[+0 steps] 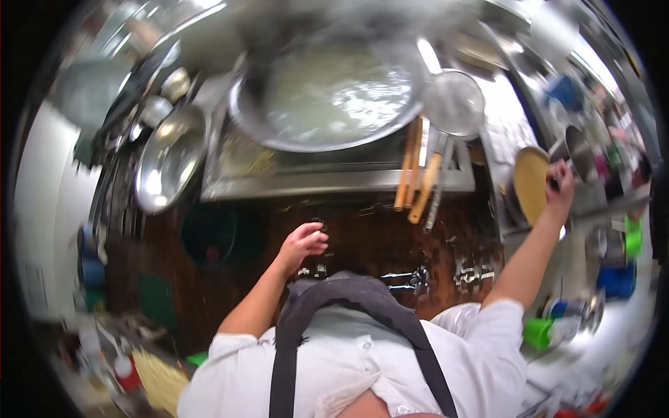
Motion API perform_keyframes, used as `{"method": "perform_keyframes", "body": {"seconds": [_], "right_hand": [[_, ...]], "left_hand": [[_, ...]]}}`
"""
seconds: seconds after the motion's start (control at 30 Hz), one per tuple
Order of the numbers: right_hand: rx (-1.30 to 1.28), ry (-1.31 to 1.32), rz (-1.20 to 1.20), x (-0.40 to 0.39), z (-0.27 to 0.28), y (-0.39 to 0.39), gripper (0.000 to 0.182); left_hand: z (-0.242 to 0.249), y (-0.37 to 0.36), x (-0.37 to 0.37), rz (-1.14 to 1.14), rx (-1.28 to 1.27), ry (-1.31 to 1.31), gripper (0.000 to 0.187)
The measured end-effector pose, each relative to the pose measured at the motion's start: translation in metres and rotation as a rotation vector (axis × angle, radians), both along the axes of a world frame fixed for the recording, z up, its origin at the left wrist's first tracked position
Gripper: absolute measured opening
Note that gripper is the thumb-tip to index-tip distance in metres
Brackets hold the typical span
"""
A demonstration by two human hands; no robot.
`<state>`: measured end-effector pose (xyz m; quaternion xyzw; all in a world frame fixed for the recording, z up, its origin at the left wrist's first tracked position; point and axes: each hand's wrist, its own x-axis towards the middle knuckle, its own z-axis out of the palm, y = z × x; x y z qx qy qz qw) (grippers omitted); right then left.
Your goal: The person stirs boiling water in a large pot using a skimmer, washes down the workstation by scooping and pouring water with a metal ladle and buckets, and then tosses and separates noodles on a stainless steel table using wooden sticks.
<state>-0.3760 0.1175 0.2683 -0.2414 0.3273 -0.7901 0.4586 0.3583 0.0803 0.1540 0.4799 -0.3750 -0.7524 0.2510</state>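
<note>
My left hand (pixel 304 242) hangs in front of my apron (pixel 334 292), fingers loosely curled and apart, with nothing visible in it. Stretched far to the right, my right hand (pixel 561 187) is closed around a dark handle (pixel 554 184). What the handle belongs to is hard to make out. Right beside that hand are a round tan-coloured pan or tray (pixel 532 182) and a shiny metal vessel (pixel 580 150). Ahead of me a large pot (pixel 320 147) of steaming, cloudy liquid sits on the stove (pixel 334 184).
A round strainer (pixel 454 103) lies right of the pot, near several long wooden handles (pixel 421 188). At left stands a big metal bowl (pixel 171 160). Below it is a dark green bucket (pixel 208 235) on the wet brown floor (pixel 376 244). Shelves with green and blue containers (pixel 617 280) line the right.
</note>
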Motion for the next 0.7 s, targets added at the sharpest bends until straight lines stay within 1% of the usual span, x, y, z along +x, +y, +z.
{"method": "perform_keyframes", "body": {"seconds": [0.03,0.07,0.1,0.17,0.23,0.3,0.37,0.43,0.5,0.53,0.57,0.63,0.7], "right_hand": [[0.095,0.074,-0.038,0.057,0.006,-0.003,0.006],[0.150,0.117,-0.050,0.121,0.015,-0.008,0.010],[0.199,0.164,-0.068,0.177,0.020,-0.010,0.022],[0.297,0.247,0.153,0.250,-0.001,-0.022,0.045],[0.364,0.314,0.452,0.337,-0.011,-0.044,0.049],[0.432,0.399,0.666,0.455,0.006,-0.063,0.046],[0.511,0.449,0.921,0.562,-0.009,-0.085,0.042],[0.621,0.572,1.130,0.667,-0.029,-0.091,0.038],[0.368,1.002,1.249,0.740,-0.092,-0.107,0.039],[0.288,1.182,1.216,0.772,-0.094,-0.111,0.041],[0.212,1.357,1.175,0.802,-0.098,-0.116,0.042],[0.305,1.309,1.243,0.856,-0.133,-0.130,0.045],[0.466,1.320,1.312,0.911,-0.176,-0.145,0.050]], "left_hand": [[-0.001,-0.002,0.004,0.006,0.018,0.027,0.039],[-0.005,-0.002,0.009,0.022,0.047,0.067,0.039],[-0.008,-0.001,0.014,0.034,0.072,0.110,0.040],[-0.008,-0.004,0.022,0.017,0.077,0.152,0.041],[0.006,-0.010,0.028,0.031,0.047,0.215,0.043],[0.013,-0.021,0.044,0.064,-0.007,0.335,0.046],[0.020,-0.032,0.072,0.233,-0.032,0.538,0.047],[0.009,-0.052,0.113,0.411,-0.092,0.763,0.049],[0.009,-0.060,0.177,0.775,-0.001,0.534,0.038],[-0.014,-0.066,0.221,0.912,0.052,0.479,0.029],[-0.051,-0.069,0.272,1.041,0.113,0.418,0.023],[-0.133,-0.071,0.382,1.078,0.112,0.267,0.026],[-0.177,-0.075,0.464,1.059,0.191,-0.087,0.031]]}}
